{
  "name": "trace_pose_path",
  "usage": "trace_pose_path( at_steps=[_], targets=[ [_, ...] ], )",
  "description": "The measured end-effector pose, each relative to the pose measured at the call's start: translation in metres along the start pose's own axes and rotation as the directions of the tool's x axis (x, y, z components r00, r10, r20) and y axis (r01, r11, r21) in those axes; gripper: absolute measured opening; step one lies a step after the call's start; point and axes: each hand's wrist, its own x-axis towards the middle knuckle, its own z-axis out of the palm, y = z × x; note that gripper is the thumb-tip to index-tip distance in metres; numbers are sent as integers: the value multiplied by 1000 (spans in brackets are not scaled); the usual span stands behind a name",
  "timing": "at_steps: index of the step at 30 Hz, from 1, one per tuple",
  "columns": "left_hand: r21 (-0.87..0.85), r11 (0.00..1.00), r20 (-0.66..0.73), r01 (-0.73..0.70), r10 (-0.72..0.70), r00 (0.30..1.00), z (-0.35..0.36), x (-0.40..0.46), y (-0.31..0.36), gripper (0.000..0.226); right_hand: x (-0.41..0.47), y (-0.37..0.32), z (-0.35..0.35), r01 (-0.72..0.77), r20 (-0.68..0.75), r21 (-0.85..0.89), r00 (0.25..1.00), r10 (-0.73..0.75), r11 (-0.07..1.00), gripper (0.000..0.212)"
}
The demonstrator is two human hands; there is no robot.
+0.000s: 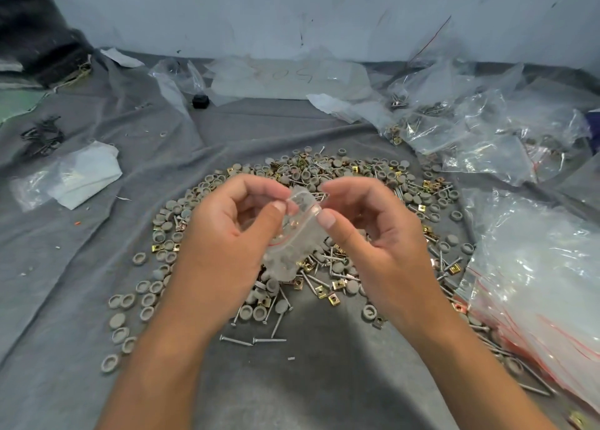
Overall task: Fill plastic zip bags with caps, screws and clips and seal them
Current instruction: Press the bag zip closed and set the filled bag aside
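Head cam: two hands mid-frame, left hand (227, 231) and right hand (373, 234) both pinched one small zip bag (292, 234) above pile (324, 183) of caps, screws, clips, way too many to count. Bag contents blurry. Stack of empty bags (535, 283) cut off at lower right.

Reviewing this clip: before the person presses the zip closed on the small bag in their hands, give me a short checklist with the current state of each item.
1. Both hands on the bag: ok. The left hand and right hand each pinch the small zip bag near its top.
2. Bag held over the pile of parts on the grey cloth: ok.
3. Bag holds something: ok, contents show through the plastic.
4. Caps, screws and clips all inside: cannot tell.
5. Zip strip free of parts: cannot tell, blurred.
6. Spare empty bags within reach on the right: ok.
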Motion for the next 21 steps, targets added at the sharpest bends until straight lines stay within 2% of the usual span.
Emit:
trace_pose_path(
  at_steps=[4, 11, 13, 15, 19, 21],
  targets=[
    [-27, 1000, 13, 1, 0, 1000, 2, -1, 1, 17, 1, -4, -3, 74, -39, -99, 996, -78, 992, 6],
    [-3, 1000, 45, -26, 26, 999, 4, -3, 4, 10, -3, 2, -4, -51, -107, -37, 993, 47, 998, 11],
    [10, 1000, 116, -1, 0, 993, 3, -6, 3, 33, -2, 3, -3, -59, -134, -45, 990, 53, 997, 13],
    [102, 994, 135, -27, 13, 991, 2, -6, 1, 41, -2, 4, -4, -61, -154, -69, 987, 50, 996, 14],
    [155, 984, -35, -92, 98, 995, -1, -3, -1, 27, -1, 5, -10, -72, -183, -108, 982, 52, 992, 16],
    [257, 951, -107, -170, 202, 973, -1, -3, 0, 25, -2, 6, -12, -69, -183, -97, 982, 50, 993, 18]
  ],
)
